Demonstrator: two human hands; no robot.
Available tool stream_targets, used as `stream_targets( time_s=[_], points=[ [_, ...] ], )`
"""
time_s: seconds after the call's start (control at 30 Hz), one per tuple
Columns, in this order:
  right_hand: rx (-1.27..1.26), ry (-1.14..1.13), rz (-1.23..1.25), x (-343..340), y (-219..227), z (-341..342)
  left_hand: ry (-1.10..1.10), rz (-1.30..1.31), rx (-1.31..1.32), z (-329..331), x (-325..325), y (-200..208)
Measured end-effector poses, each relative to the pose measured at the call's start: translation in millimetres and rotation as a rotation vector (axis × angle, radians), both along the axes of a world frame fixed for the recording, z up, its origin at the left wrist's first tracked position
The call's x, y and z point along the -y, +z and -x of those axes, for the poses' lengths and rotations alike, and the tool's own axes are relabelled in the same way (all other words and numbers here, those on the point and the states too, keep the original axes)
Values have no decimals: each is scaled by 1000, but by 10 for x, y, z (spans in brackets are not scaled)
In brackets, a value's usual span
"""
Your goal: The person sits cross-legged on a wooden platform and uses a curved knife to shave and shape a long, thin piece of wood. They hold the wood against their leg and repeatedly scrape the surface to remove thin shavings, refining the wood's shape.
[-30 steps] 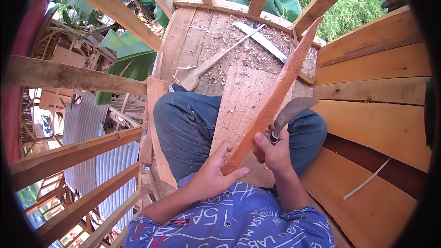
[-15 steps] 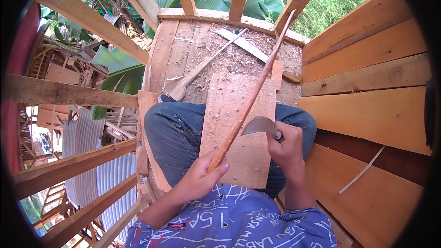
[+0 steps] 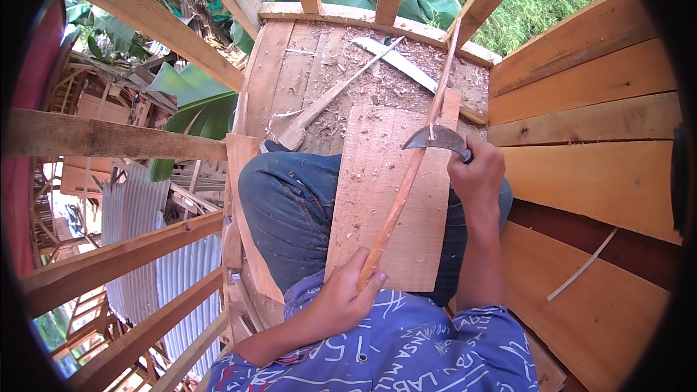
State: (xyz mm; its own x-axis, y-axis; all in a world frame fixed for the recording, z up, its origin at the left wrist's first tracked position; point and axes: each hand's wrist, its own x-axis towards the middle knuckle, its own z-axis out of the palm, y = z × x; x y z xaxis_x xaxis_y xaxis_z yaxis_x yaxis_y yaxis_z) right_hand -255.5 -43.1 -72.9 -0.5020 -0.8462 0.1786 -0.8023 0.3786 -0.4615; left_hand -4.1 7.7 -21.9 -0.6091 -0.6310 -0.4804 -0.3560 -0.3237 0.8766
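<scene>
A long, tapering wooden stick (image 3: 406, 192) slants from my lap toward the far rail. My left hand (image 3: 353, 287) is closed round its thick near end. In my right hand (image 3: 475, 167) is the handle of a curved knife (image 3: 443, 139), its hooked blade lying across the stick about midway along. A pale curl of wood stands at the blade. Beneath the stick, a flat wooden board (image 3: 388, 210) rests over my legs.
Among shavings on the plank floor (image 3: 272, 65) lie a long pale blade with a wooden handle (image 3: 399, 63) and a paddle-shaped stick (image 3: 334, 94). Orange plank walling (image 3: 581, 174) stands at the right. Open wooden rails (image 3: 116, 134) run along the left, with corrugated sheets (image 3: 189, 276) below.
My right hand has moved the knife forward, from beside the stick onto it, and a curl of wood now shows at the blade. The stick's near end has shifted slightly right and nearer me.
</scene>
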Motion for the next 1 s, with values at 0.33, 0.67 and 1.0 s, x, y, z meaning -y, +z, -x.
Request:
stream_targets(
  time_s=[0.33,0.67,1.0],
  points=[
    [1,67,84,221,-122,-65,80,-87,-45,-85,17,-86],
    [982,570,-228,-143,402,54,99,-221,-82,-336,326,-139],
    [1328,437,-179,-392,465,-103,3,-122,-36,-471,444,-158]
  ],
)
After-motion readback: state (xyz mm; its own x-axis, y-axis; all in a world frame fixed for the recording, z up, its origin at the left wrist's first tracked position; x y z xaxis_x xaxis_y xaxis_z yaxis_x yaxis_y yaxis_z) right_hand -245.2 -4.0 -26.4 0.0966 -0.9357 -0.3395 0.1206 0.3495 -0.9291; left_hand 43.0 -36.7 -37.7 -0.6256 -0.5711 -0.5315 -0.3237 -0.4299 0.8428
